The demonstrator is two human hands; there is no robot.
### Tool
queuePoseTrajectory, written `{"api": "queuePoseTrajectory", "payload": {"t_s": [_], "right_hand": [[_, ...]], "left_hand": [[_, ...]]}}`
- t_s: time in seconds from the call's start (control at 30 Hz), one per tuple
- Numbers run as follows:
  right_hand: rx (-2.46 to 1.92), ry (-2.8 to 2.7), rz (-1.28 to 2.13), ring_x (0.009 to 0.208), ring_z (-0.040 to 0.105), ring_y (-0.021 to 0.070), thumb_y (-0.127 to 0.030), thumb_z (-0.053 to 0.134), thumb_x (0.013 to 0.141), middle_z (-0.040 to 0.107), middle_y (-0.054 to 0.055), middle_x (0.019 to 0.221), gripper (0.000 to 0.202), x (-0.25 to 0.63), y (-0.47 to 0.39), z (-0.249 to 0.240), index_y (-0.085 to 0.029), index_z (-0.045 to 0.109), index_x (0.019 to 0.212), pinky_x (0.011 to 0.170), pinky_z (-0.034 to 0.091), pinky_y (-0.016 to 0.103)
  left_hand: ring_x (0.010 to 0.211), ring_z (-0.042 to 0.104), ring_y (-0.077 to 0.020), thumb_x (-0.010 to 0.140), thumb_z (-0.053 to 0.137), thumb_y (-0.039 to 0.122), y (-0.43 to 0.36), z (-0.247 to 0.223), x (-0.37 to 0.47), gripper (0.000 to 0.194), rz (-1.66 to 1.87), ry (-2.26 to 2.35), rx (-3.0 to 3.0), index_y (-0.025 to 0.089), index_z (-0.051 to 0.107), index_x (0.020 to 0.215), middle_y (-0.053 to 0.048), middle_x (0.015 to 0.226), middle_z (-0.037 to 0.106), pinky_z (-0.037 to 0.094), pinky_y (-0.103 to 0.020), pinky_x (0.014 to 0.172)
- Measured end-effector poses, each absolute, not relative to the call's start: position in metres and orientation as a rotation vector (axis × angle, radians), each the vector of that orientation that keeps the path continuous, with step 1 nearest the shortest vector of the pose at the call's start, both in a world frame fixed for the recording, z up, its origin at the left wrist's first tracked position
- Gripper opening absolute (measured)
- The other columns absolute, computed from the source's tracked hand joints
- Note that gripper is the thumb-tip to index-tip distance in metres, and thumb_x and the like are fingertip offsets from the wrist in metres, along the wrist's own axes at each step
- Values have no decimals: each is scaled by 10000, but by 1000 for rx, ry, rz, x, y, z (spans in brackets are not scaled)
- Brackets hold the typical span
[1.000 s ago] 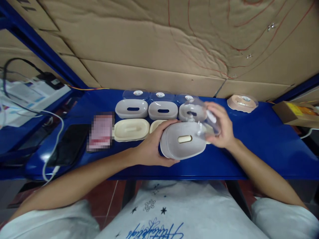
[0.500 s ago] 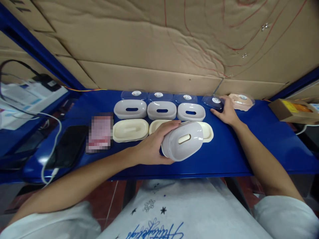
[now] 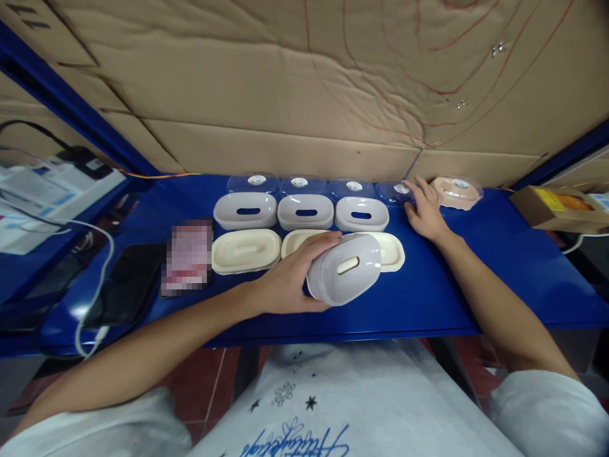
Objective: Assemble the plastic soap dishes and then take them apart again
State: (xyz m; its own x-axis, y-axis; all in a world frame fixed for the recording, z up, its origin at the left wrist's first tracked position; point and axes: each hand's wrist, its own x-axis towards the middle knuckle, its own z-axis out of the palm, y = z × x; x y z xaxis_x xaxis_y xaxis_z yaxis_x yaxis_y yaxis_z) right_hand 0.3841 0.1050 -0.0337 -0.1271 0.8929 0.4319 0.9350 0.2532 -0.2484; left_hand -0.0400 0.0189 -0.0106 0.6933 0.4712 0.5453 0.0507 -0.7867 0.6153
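My left hand [image 3: 290,276] grips a light grey oval dish [image 3: 354,285] with a slot in its floor, tilted above the front of the blue table. A cream piece shows through that slot. My right hand [image 3: 425,209] is at the back, fingers apart, beside the right end of a clear oval lid [image 3: 392,195] with a round sticker; whether a fingertip touches it I cannot tell. Three similar clear lids [image 3: 304,189] stand left of it. Three grey slotted dishes [image 3: 305,222] form the middle row. Cream oval trays [image 3: 246,257] lie in front, partly hidden by my left hand and its dish.
Right of my right hand sits a peach oval dish [image 3: 457,202] under a clear cover. A cardboard box [image 3: 547,212] stands at the far right. On the left lie a pixelated pink item [image 3: 188,257], a black phone [image 3: 126,285] and a white cable [image 3: 107,273]. Cardboard [image 3: 266,82] walls the back.
The lid at my right hand has shifted left, up against the other lids, and my fingers have come off its top to its right end. My left hand holds the dish nearly still.
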Motion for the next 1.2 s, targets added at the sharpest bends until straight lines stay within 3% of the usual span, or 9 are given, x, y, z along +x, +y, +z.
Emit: {"api": "queuePoseTrajectory", "payload": {"t_s": [0.1,0.2,0.37,0.5,0.6,0.73,0.93,1.07,1.2], "right_hand": [[-1379,-2039,-192,1570,496,372,-430,433,1109,554,170,1664,546,348,80,-12,-256,524,1618,1283,388,646],[-1215,-2141,-254,1486,582,349,-398,450,1125,642,133,1579,478,318,59,3,-281,560,1576,1232,450,593],[-1451,-2063,-298,1394,621,386,-375,430,1106,676,162,1492,431,331,70,-6,-229,674,1431,1180,491,617],[-1748,-1892,-278,1333,629,450,-369,504,1019,703,218,1392,439,372,96,-29,-173,714,1351,1139,504,692],[-1772,-1881,-197,1295,653,434,-363,532,981,724,224,1346,449,383,106,-40,-160,731,1329,1139,527,671],[-1688,-1856,-204,1353,627,446,-412,512,1020,699,218,1406,467,370,101,-32,-184,734,1363,1174,491,715],[-1262,-2007,-147,1465,584,400,-580,431,1113,643,133,1537,547,321,44,18,-327,598,1567,1255,451,656],[-732,-2373,-3,1526,541,438,-845,589,967,522,122,1697,923,273,-3,32,-375,375,1732,1224,483,668],[-665,-2468,19,1577,500,428,-756,709,955,451,141,1764,988,247,-18,24,-368,301,1767,1239,478,674]], "left_hand": [[1567,494,-445,753,1015,359,19,-11,-39,1263,992,430,2304,355,238,1749,-192,1710,465,440,-658,1278],[1569,494,-437,782,995,403,19,-11,-40,1214,996,448,2300,339,258,1744,-187,1710,468,432,-657,1286],[1559,502,-441,791,990,385,19,-10,-39,1200,994,425,2301,327,265,1746,-200,1697,475,445,-662,1271],[1564,493,-447,773,1005,344,18,-9,-38,1229,974,375,2294,361,255,1746,-188,1695,483,438,-687,1269],[1578,475,-449,777,1002,340,19,-9,-38,1236,954,362,2302,368,241,1750,-187,1703,475,426,-696,1275],[1579,472,-448,780,996,356,19,-9,-39,1233,944,363,2310,366,237,1752,-185,1699,475,422,-688,1282],[1554,504,-446,761,1019,399,17,-8,-39,1242,968,435,2274,365,261,1744,-175,1699,482,433,-667,1281],[1532,534,-442,753,1025,485,16,-8,-39,1239,1025,479,2219,357,285,1738,-173,1691,493,457,-640,1269],[1542,531,-439,754,1025,511,14,-7,-40,1267,1034,493,2210,377,255,1752,-162,1714,475,463,-631,1270]]}}
